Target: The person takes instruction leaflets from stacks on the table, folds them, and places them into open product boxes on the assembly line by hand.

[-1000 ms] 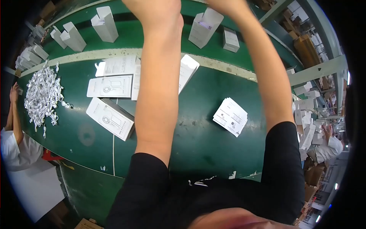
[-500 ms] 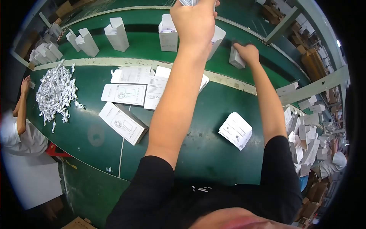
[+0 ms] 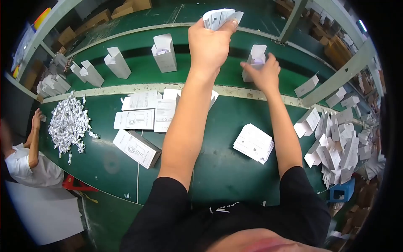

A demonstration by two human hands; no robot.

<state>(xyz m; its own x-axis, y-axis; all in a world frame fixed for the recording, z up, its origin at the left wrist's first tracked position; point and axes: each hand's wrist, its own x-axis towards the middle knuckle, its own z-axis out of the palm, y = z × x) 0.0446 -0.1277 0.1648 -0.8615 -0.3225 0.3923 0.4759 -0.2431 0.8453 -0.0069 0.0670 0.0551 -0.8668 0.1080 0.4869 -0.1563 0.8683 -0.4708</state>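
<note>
My left hand [image 3: 210,46] is wrapped round a folded stack of printed leaflets [image 3: 221,17] above the far green belt. Farther right, my right hand [image 3: 264,73] has its fingers spread beside an open white box [image 3: 255,62], which stands upright with something purplish inside. Whether the fingers touch that box I cannot tell. Another open box [image 3: 164,54] stands on the belt left of my left hand. On the near table, a pile of white leaflets [image 3: 253,143] lies below my right forearm, and printed boxes [image 3: 136,149] lie left of my left forearm.
A heap of white cables [image 3: 70,126] lies at the left, with a co-worker [image 3: 35,164] beyond it. More open boxes [image 3: 117,63] line the belt. Many white cartons [image 3: 336,147] are piled at the right, near a metal post [image 3: 344,75] and a blue stool [image 3: 342,191].
The view has shifted, showing more of the far side. My right hand, earlier on a small box, is now open beside a standing open box. My left hand still holds the leaflets.
</note>
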